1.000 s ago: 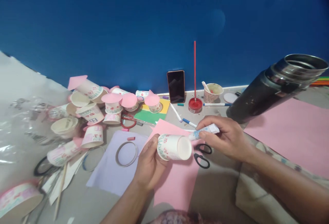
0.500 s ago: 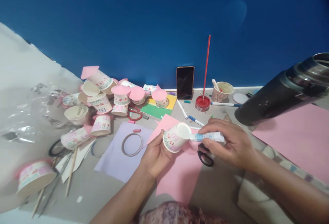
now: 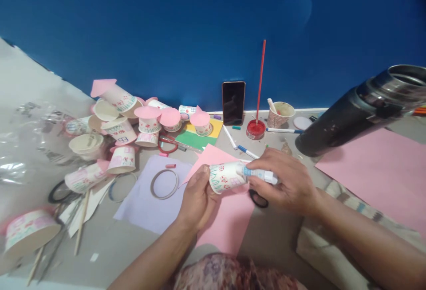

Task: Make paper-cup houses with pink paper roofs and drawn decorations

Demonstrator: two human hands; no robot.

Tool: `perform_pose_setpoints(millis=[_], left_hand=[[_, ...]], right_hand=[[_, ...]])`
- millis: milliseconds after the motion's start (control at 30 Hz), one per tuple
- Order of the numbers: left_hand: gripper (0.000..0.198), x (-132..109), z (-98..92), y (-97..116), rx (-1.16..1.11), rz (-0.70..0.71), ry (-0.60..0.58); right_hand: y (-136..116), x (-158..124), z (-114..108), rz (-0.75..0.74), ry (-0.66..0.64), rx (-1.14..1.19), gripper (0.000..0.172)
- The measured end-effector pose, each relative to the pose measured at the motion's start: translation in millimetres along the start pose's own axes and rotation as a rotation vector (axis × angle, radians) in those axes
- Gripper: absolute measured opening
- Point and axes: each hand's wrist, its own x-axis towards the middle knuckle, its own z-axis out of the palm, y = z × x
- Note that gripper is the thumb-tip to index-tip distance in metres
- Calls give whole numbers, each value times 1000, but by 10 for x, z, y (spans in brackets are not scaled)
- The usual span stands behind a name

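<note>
The paper cup (image 3: pixel 224 179) lies on its side in the air over the pink sheet (image 3: pixel 226 228), between the back and near edges of the bench (image 3: pixel 109 237) — its long axis runs nearly side to side, rim toward the left hand (image 3: pixel 196 199), base toward the right hand (image 3: pixel 286 181). The left fingers curl around the rim end, while the right fingers, nearer the base, pinch a glue tube (image 3: pixel 261 174). The tube sits roughly in line with the cup, tip at the base — whether touching, I cannot tell.
</note>
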Motion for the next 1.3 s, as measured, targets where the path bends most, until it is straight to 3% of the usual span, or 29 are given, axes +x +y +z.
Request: perform_pose_setpoints(millis=[200, 400, 467, 667, 900, 1133, 1300], left_hand=[[36, -51, 15, 17, 52, 43, -52], [18, 10, 22, 51, -164, -140, -12], [10, 29, 29, 61, -222, -200, 39], [27, 52, 52, 111, -265, -209, 99], [15, 41, -28, 30, -141, -92, -6], [19, 32, -50, -2, -148, -164, -29], [14, 34, -21, 6, -158, -187, -4]], right_hand=[[37, 75, -136, 278, -45, 52, 12], [85, 98, -160, 479, -40, 122, 15], [92, 98, -161, 497, -43, 135, 16], [63, 91, -177, 421, -107, 149, 11], [-67, 44, -123, 307, -113, 220, 8], [-95, 71, -101, 440, 80, 167, 9], [-98, 47, -102, 420, 8, 265, 9]])
